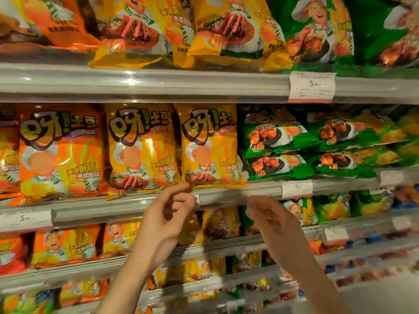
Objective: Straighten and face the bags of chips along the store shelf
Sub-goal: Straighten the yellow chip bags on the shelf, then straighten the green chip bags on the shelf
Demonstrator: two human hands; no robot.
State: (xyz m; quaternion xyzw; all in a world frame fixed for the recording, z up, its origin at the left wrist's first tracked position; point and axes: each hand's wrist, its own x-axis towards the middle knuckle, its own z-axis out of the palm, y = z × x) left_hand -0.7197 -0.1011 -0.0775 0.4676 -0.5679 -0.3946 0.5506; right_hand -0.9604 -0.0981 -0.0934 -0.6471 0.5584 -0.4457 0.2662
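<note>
On the middle shelf [127, 207] stand an orange chip bag [61, 152] and two yellow chip bags [140, 148] [208, 146], all upright and facing out. To their right, green chip bags [278, 143] lie flat in stacks. My left hand [167, 214] is raised just below the right yellow bag, its fingertips touching that bag's bottom left corner. My right hand [272, 220] hovers in front of the shelf rail below the green bags, fingers apart, holding nothing.
The top shelf holds orange, yellow and green bags [317, 32] leaning forward over its rail. Price tags [311, 87] [297, 189] hang on the rails. Lower shelves carry more orange and yellow bags [65, 243] and small snack packs.
</note>
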